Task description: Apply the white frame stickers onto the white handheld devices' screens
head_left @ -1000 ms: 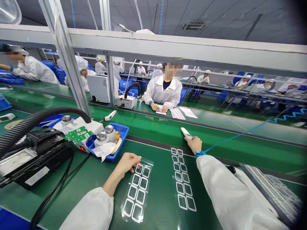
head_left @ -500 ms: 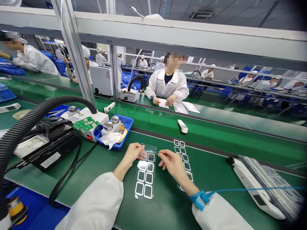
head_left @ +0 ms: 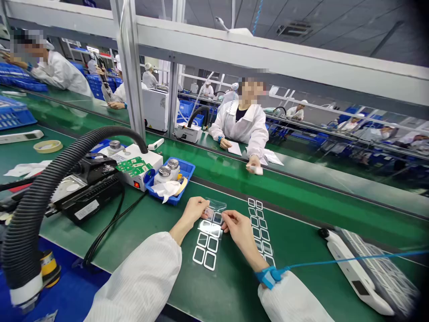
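A clear film sheet of white rounded-square frame stickers [head_left: 207, 243] is in front of me, with glare across its middle. My left hand [head_left: 195, 212] pinches its upper left edge between thumb and fingers. At the upper right edge, my right hand [head_left: 239, 226] is closed, thumb and forefinger pinched on the film beside a frame. A blue wrist strap [head_left: 269, 276] circles my right wrist, its cord running off to the right. Another sticker sheet [head_left: 260, 222] lies on the green mat just right of that hand, its lower part beside my forearm.
To the left stand a blue tray [head_left: 174, 198] with metal-capped bottles, a green circuit board [head_left: 135, 167] on a white box, and a thick black hose [head_left: 83, 141]. On the right lie a long white device [head_left: 358, 273] and a stack of sheets [head_left: 382, 264]. A co-worker [head_left: 241, 123] sits across the belt.
My right hand has closed onto the film sheet's right edge. The co-worker opposite has reached forward and holds a small white object; the white device on the belt is gone. The view has shifted.
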### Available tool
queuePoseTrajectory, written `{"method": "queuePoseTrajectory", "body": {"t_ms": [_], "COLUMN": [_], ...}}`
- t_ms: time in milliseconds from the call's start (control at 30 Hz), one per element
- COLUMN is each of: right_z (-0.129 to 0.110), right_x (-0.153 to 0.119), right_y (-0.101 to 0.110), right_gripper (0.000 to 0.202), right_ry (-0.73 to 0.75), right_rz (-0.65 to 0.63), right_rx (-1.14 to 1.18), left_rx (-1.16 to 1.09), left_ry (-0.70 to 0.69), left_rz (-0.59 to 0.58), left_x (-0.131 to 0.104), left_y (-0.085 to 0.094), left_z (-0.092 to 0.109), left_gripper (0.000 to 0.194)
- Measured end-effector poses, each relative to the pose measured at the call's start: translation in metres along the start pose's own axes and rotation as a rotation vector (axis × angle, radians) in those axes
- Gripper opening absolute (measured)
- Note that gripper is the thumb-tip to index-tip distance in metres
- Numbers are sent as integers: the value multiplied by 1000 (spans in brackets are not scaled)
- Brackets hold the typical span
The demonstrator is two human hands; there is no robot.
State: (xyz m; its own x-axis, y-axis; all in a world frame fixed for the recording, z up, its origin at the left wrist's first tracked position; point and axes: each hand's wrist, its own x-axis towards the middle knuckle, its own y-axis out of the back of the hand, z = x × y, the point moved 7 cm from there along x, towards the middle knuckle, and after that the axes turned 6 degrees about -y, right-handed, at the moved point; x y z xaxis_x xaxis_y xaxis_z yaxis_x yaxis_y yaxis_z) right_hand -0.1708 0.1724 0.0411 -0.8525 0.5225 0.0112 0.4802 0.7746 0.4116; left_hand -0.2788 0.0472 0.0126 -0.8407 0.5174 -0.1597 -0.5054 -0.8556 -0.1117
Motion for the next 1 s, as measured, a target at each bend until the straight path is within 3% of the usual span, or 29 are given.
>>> {"method": "queuePoseTrajectory", "body": {"t_ms": [167, 300, 367, 500, 567, 667, 767, 1000], "right_z": [-20, -34, -28, 18, 40, 61, 72, 75], "right_x": [-7, -51, -83, -158, -198, -240, -260, -274], "right_y": [2, 14, 27, 44, 44, 36, 29, 29], "right_gripper": [29, 24, 26, 36, 39, 37, 30, 22], "right_ry": [160, 214, 130, -309, -503, -663, -727, -753], "right_rz": [85, 140, 131, -1, -22, -18, -13, -7], "right_rx": [-102, -121, -75, 159, 295, 433, 527, 644], "left_rx": [75, 133, 175, 267, 303, 341, 366, 392], "left_ry": [-5, -46, -87, -202, -258, -335, -405, -497], "left_rz": [-11, -44, -47, -25, -11, 0, 7, 139], "left_x": [6, 7, 9, 15, 17, 16, 11, -8], "left_y": [1, 1, 3, 5, 7, 9, 11, 21], "left_z": [-6, -6, -7, -9, -10, -8, -4, 2], "left_gripper": [25, 26, 27, 25, 23, 20, 21, 32]}}
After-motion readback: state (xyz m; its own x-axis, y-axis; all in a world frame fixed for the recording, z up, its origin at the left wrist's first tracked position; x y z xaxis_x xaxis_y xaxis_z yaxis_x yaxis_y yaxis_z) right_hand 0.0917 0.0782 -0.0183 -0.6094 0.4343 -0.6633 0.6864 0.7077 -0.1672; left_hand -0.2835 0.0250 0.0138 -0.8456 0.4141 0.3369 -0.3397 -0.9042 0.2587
